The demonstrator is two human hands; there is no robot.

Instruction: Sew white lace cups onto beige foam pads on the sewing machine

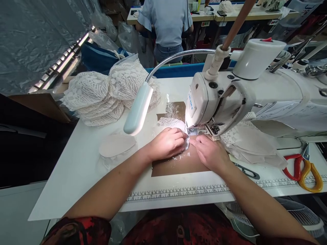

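The left hand (170,143) is positioned left of the needle area of the sewing machine (201,98). Its fingers are bent and press down on the lace piece (171,123); whether the thumb pinches the fabric cannot be told. The right hand (209,149) is palm down in front of the machine head, fingers partly bent, fingertips at the right edge of the lace piece. Its grip, if any, cannot be told. The lace piece lies at the needle area, partly covered by the left hand, above a brown sheet (178,168) with shiny patches. The sheet lies on the white desk (81,177).

The lamp (139,109), on a flexible metal neck, hangs above the desk to the left of the machine head. Two lace stacks, the left stack (89,93) and the rear stack (127,78), sit side by side at the far left of the desk. The pale cutout (117,145) lies nearer, left of the left hand. The right stack (251,141) lies beyond the right hand, beside the machine. The scissors (311,172), with red and yellow handles, rest at the right, over the scale (178,194) running along the near edge. The dark tool (247,171) lies between the right forearm and the scissors. A person (168,23) in light blue sits beyond the desk.
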